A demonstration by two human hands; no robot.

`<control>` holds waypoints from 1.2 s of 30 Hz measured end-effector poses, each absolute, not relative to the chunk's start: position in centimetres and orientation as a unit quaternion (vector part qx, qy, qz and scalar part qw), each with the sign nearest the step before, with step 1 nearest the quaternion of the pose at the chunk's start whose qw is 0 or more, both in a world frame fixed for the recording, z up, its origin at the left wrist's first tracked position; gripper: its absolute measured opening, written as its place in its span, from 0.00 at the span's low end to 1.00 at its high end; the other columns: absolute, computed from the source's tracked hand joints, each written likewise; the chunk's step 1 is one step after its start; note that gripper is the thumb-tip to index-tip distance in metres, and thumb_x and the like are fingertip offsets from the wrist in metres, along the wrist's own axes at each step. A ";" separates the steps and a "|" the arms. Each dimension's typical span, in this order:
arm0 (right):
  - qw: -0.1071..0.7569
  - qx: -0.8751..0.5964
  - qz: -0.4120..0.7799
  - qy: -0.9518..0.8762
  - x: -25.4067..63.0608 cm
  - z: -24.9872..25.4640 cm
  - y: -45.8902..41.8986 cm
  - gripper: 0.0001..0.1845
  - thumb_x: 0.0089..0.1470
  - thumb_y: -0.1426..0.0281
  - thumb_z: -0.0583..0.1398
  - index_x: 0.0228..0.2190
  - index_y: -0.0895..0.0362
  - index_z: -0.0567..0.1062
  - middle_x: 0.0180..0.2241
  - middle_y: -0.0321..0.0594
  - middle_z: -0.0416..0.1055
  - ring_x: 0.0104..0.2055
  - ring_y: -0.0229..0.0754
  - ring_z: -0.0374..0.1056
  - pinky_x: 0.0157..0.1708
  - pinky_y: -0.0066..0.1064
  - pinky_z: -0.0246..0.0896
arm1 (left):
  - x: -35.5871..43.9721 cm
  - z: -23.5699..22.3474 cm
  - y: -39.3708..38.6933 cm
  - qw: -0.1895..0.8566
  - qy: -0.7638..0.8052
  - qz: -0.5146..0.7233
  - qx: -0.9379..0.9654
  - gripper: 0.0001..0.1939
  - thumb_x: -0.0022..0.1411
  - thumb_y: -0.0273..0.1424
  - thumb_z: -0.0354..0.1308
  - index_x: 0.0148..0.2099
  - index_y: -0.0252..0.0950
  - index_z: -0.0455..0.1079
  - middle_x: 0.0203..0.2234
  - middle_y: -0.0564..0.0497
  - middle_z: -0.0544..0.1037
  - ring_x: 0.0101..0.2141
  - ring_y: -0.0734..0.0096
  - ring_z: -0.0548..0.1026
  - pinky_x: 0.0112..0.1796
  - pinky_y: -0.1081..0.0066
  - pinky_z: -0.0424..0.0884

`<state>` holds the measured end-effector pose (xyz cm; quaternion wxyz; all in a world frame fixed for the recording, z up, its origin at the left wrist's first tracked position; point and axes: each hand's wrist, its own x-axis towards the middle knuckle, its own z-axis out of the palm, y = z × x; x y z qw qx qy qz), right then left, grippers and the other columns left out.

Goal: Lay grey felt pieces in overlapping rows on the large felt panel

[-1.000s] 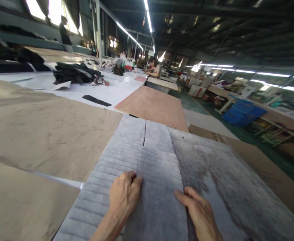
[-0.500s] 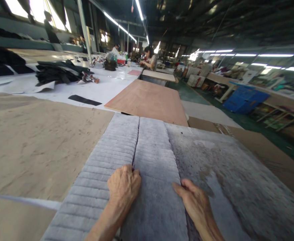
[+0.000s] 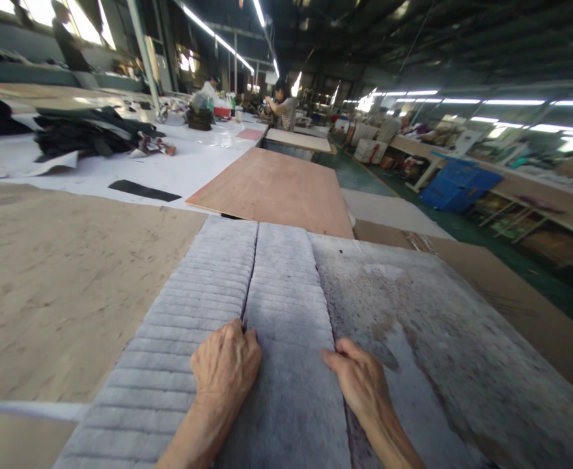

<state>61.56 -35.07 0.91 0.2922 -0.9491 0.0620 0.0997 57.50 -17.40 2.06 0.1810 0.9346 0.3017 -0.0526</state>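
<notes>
Two columns of overlapping grey felt-like sheets run away from me, a left column [image 3: 164, 352] and a right column [image 3: 286, 397], with a narrow dark gap between them. My left hand [image 3: 226, 358] is closed at this gap, its fingers curled down at the left edge of the right column's nearest sheet. At the opposite edge of that sheet, my right hand [image 3: 359, 381] pinches with thumb and forefinger. The sheet lies nearly flat between the two hands. My left fingertips are hidden beneath the knuckles.
Brown paper [image 3: 71, 280] covers the left side, and a stained grey board [image 3: 437, 326] lies to the right. Beyond are a plywood sheet [image 3: 277, 189], a black strip [image 3: 142, 191] and a dark fabric pile [image 3: 86, 130]. Blue crates [image 3: 457, 182] stand right; a co-worker [image 3: 285, 111] is farther back.
My right thumb and forefinger have closed together on the sheet's edge. My left hand keeps its place at the gap. The whole view has shifted, so things appear farther left.
</notes>
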 end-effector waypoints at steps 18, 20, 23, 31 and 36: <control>0.193 -0.974 0.107 0.043 61.8 1.3 -34.8 0.11 0.45 0.63 0.50 0.17 0.53 0.63 0.17 0.34 0.61 0.23 0.39 0.58 0.24 0.27 0.48 | 57.5 1.7 -18.0 0.173 0.306 -0.029 0.936 0.15 0.57 0.34 0.42 0.33 0.38 0.69 0.28 0.44 0.76 0.32 0.55 0.74 0.28 0.66 0.62; 0.145 -0.984 0.102 0.027 61.7 1.4 -34.6 0.12 0.47 0.63 0.50 0.18 0.54 0.63 0.18 0.35 0.63 0.23 0.40 0.59 0.24 0.27 0.47 | 57.4 1.5 -18.3 0.162 0.305 -0.010 0.938 0.14 0.58 0.34 0.43 0.35 0.37 0.69 0.28 0.44 0.76 0.31 0.56 0.74 0.27 0.67 0.62; 0.072 -0.993 0.090 0.009 61.4 1.5 -34.2 0.13 0.51 0.63 0.49 0.21 0.54 0.66 0.21 0.38 0.68 0.26 0.41 0.64 0.23 0.28 0.46 | 57.1 1.2 -18.8 0.144 0.301 0.015 0.943 0.13 0.58 0.34 0.43 0.34 0.35 0.67 0.29 0.44 0.75 0.30 0.58 0.74 0.25 0.68 0.62; -0.060 -0.998 -0.006 -0.009 59.7 1.4 -33.2 0.11 0.54 0.64 0.52 0.30 0.57 0.70 0.22 0.43 0.72 0.27 0.46 0.69 0.22 0.30 0.45 | 56.6 0.6 -19.1 0.070 0.283 0.119 0.949 0.06 0.58 0.33 0.48 0.33 0.35 0.62 0.26 0.48 0.70 0.29 0.62 0.72 0.25 0.69 0.63; -0.080 -0.985 -0.138 -0.060 59.2 1.0 -34.4 0.13 0.52 0.61 0.54 0.34 0.58 0.70 0.23 0.42 0.71 0.25 0.46 0.67 0.19 0.30 0.49 | 54.2 0.6 -18.8 0.031 0.218 0.164 0.962 0.09 0.59 0.31 0.47 0.40 0.34 0.65 0.30 0.46 0.70 0.31 0.61 0.70 0.29 0.65 0.64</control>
